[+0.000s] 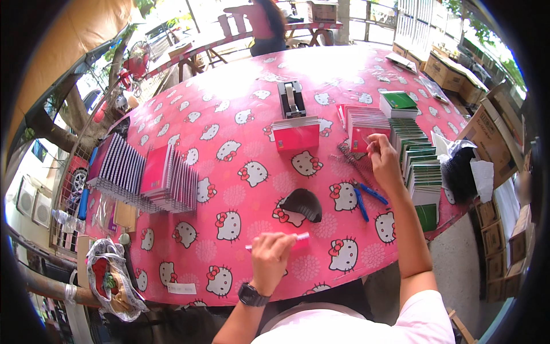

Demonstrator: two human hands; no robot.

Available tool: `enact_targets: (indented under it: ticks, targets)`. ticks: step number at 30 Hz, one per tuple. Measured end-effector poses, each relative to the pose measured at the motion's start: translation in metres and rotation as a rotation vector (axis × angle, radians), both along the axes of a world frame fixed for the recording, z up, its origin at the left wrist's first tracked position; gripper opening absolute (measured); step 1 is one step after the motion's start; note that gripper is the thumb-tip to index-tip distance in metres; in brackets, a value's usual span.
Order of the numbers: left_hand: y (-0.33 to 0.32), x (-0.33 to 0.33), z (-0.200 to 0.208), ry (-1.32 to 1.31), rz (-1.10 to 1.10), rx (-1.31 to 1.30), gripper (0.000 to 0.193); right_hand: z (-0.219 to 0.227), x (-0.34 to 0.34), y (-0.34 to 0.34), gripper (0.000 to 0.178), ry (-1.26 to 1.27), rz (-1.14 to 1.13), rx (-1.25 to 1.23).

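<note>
My left hand [270,259], a dark watch on its wrist, grips a thin pink notebook [301,241] seen nearly edge-on, low over the table's near side. My right hand [384,157] is raised with fingers pinched together, in front of a stack of pink notebooks [362,123]; whatever is in the pinch is too small to name. Below that hand lies a tangle of dark spiral wire coils [360,163]. Blue-handled pliers [362,200] rest beside the coils. Between my hands sits a curved black piece [303,204].
Spiral-bound notebooks [123,172] stand in rows at the left. A tape dispenser [292,100] sits behind a pink notebook stack [296,135]. Green-covered notebooks [415,143] line the right side of the pink patterned table [258,212]. Cardboard boxes [447,74] are beyond; another person [266,28] is at the back.
</note>
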State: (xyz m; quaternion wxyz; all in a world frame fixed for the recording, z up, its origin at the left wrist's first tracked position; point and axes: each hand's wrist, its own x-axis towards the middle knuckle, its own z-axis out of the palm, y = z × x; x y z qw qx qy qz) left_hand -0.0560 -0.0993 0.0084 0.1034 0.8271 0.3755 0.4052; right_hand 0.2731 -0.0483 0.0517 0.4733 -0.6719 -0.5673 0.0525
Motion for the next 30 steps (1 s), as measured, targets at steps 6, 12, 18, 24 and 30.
enact_targets:
  ticks: [6,12,18,24,30]
  targets:
    - [0.035,-0.002,0.039,-0.102,0.025,0.03,0.02,0.014,-0.102,-0.049,0.037,0.198,0.586,-0.152]
    - [0.031,-0.002,0.046,-0.081,-0.009,0.023,0.02,0.006,-0.123,-0.045,0.027,0.223,0.645,-0.047]
    - [0.025,-0.005,0.041,-0.092,-0.025,-0.007,0.021,0.006,-0.127,-0.044,0.025,0.117,0.667,-0.056]
    - [0.024,-0.009,0.035,-0.083,-0.058,-0.055,0.02,0.004,-0.13,-0.043,0.026,0.057,0.664,-0.024]
    - [0.026,-0.012,0.038,-0.092,-0.077,-0.12,0.021,0.005,-0.131,-0.043,0.025,-0.074,0.723,0.057]
